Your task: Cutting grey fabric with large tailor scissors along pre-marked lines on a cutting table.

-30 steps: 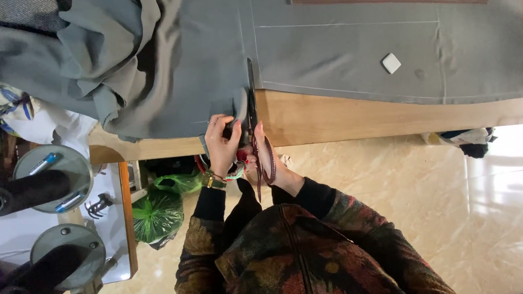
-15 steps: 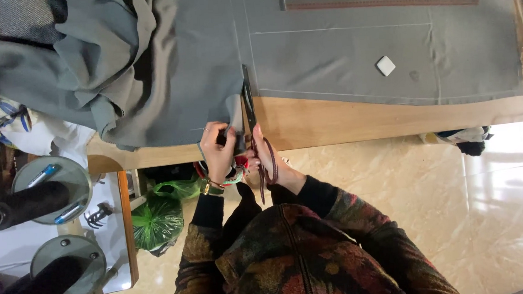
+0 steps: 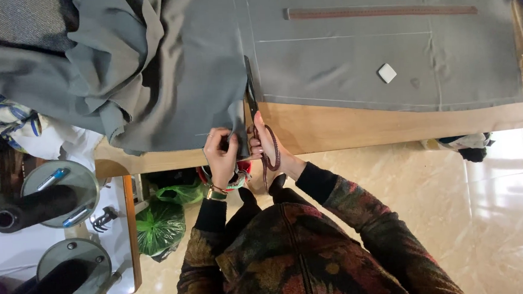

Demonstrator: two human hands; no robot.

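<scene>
While left hand [image 3: 221, 156] pinches cloth [image 3: 200, 91], scissors [image 3: 254, 115] point away, lengthwise

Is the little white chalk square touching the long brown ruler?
Apart. The head view shows the small white chalk square lying alone on the grey fabric, with bare cloth between it and the long brown ruler.

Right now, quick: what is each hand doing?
Left hand: closed, pinching the edge of the grey fabric.
Right hand: closed around the handles of the scissors, blades in the fabric.
</scene>
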